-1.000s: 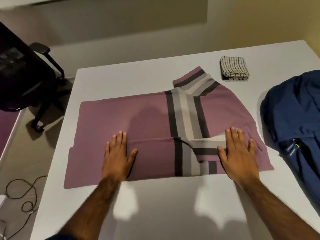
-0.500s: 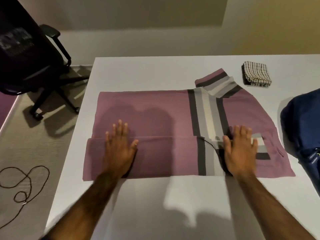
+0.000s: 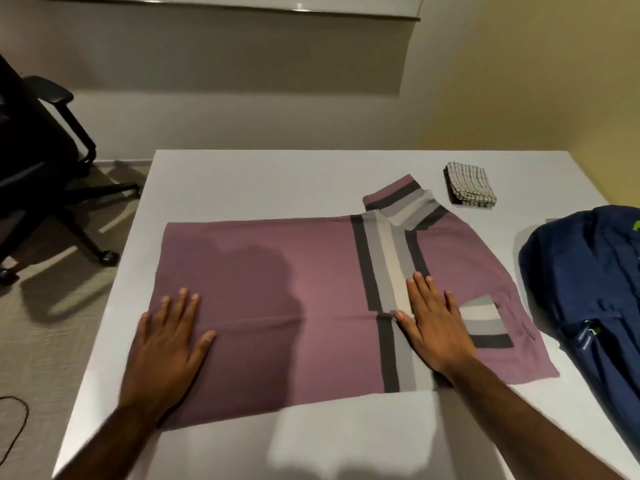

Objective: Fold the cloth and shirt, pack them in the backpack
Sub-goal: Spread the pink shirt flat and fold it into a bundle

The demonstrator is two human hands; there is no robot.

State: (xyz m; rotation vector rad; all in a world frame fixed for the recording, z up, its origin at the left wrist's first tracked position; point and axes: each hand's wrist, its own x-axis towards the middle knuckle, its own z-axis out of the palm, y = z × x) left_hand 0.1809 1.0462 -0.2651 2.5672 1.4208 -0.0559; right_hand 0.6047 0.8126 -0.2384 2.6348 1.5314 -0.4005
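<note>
Shirt [image 3: 277,289] flat beneath left hand [image 3: 166,344], right hand [image 3: 436,327].

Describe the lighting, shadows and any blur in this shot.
Head view: a dark shadow lies on the shirt between the left hand and right hand; a bright patch marks the table near its front edge; the left forearm looks slightly smeared; the backpack and chair sit in dim light.

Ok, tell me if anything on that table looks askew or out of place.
Only the shirt: its far sleeve sticks out unfolded, angled toward the folded checked cloth, while the near sleeve is already folded in. Nothing looks spilled or damaged.
</note>
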